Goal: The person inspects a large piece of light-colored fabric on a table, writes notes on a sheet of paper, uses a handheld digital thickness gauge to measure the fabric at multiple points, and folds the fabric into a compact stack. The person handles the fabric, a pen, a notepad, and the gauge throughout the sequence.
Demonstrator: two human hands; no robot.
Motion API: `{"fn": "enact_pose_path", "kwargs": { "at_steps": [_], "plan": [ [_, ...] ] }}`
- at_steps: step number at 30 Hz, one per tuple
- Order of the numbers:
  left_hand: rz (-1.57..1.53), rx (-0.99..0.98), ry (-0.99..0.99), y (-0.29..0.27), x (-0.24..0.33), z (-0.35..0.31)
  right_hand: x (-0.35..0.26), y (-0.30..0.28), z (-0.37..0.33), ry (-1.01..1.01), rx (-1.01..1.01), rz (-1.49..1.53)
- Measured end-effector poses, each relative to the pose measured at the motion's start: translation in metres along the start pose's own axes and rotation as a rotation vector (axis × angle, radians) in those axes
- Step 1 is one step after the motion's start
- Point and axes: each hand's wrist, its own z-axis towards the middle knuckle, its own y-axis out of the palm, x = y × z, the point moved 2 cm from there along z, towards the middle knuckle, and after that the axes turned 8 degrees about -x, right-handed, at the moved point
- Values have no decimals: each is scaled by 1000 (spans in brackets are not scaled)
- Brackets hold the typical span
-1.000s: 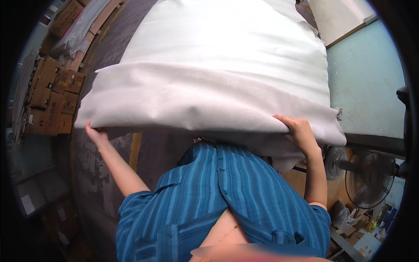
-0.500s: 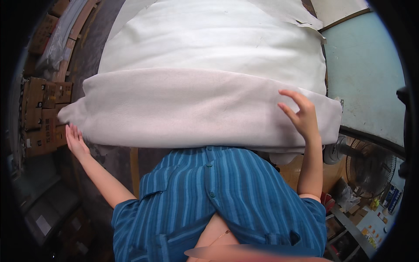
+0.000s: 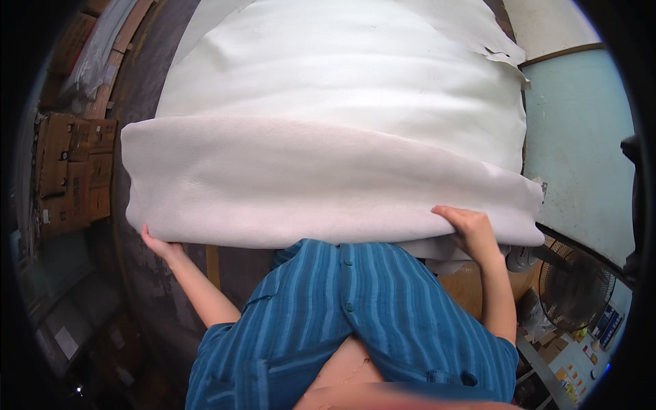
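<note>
A large white leather hide [image 3: 328, 75] lies spread out in front of me. Its near part is folded back, and this flap [image 3: 294, 184] shows a pale pinkish-grey, suede-like underside. At the flap's near left corner, my left hand [image 3: 162, 247] holds the edge; one fingertip shows against it and the other fingers are hidden underneath. Toward the right, my right hand [image 3: 470, 231] is closed on the flap's near edge, fingers bent over the top. Some loose leather [image 3: 437, 251] hangs below the fold beside my right hand.
Cardboard boxes [image 3: 65, 171] are stacked at the left, with plastic-wrapped lengths [image 3: 92, 65] behind them. A pale blue-green panel [image 3: 577, 150] borders the hide on the right. Below that stands a fan [image 3: 577, 283], close to my right forearm.
Both hands have come down and nearer to me, from open above or beside the flap to its near edge. The flap's left end has spread out flatter.
</note>
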Motion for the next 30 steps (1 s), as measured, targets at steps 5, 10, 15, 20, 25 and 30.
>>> {"fn": "enact_pose_path", "kwargs": {
  "at_steps": [5,10,15,20,25,30],
  "plan": [
    [75,-281,251,104,84,33,17,-97,10,-71,251,30],
    [150,-630,201,201,82,74,40,-122,58,-126,843,-24],
    [467,-553,-128,182,16,78,56,-28,68,46,751,817],
    [374,-400,-318,158,-49,93,50,59,63,297,425,1546],
    [251,-332,-259,188,-68,151,56,52,101,144,866,1933],
    [298,-156,147,179,-22,114,61,54,121,282,1135,1735]
  ]
}}
